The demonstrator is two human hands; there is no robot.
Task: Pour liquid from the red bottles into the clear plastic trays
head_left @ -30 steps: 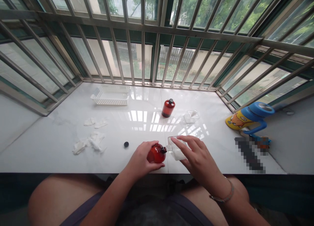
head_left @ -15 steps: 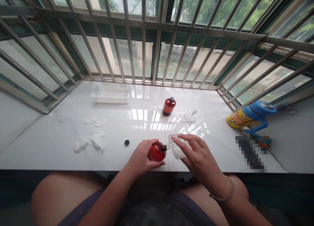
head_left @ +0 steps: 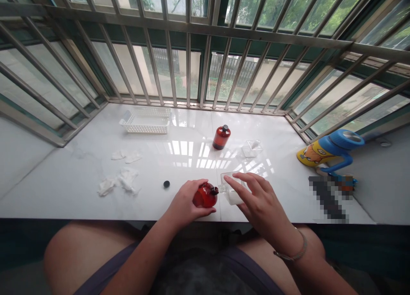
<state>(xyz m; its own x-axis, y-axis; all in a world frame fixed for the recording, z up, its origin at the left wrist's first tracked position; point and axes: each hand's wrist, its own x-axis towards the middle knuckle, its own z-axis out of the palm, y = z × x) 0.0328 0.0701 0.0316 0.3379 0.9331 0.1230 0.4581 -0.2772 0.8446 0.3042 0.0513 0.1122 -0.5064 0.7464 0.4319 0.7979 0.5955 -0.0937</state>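
Near the front edge of the white counter, my left hand (head_left: 187,199) is wrapped round a reddish-brown bottle (head_left: 203,196) with a dark, uncapped neck. My right hand (head_left: 256,192) grips a clear square bottle (head_left: 231,195), tilted on its side with pale liquid inside. The mouth of the clear bottle meets the neck of the brown one; whether they touch or liquid flows, I cannot tell. A black cap (head_left: 166,184) lies left of my left hand. Behind my hands stands a second reddish-brown bottle (head_left: 221,138) with a black cap on.
A white perforated basket (head_left: 145,123) stands at the back left, with crumpled white tissues or gloves (head_left: 123,179) before it. A clear square item (head_left: 252,149) sits behind my right hand. At the right are a blue-yellow flask (head_left: 323,152) and a blurred dark object (head_left: 326,201). Metal bars (head_left: 201,28) enclose the counter.
The view has shifted very slightly. Both hands keep their hold on the bottles, and the bottles stay mouth to mouth with hardly any movement.
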